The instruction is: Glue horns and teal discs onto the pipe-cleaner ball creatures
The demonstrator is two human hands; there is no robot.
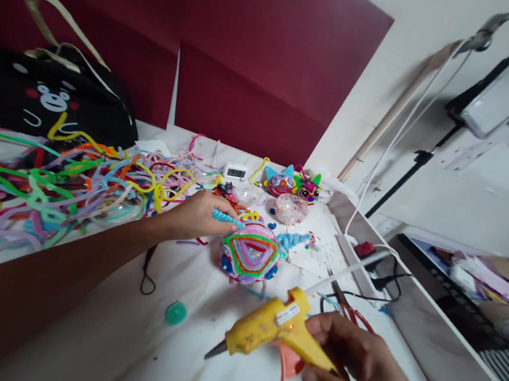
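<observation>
My left hand (pixel 195 214) reaches across the white table (pixel 125 337) and pinches a twisted blue pipe-cleaner cone (pixel 227 217) against the top of a round, multicoloured pipe-cleaner ball (pixel 250 251). My right hand (pixel 354 370) is closed round the handle of a yellow hot glue gun (pixel 275 332), held above the table near me. Its nozzle points left and down, and a small red light glows on its body. A second blue cone (pixel 292 240) lies just right of the ball.
A heap of loose coloured pipe cleaners (pixel 57 185) covers the left of the table, before a black bear bag (pixel 51 97). Finished cat-eared figures (pixel 291 183), a clear glitter ball (pixel 291 208), a small clock (pixel 235 172), a green disc (pixel 176 313), scissors (pixel 347 305) and a power strip (pixel 360 252) lie around.
</observation>
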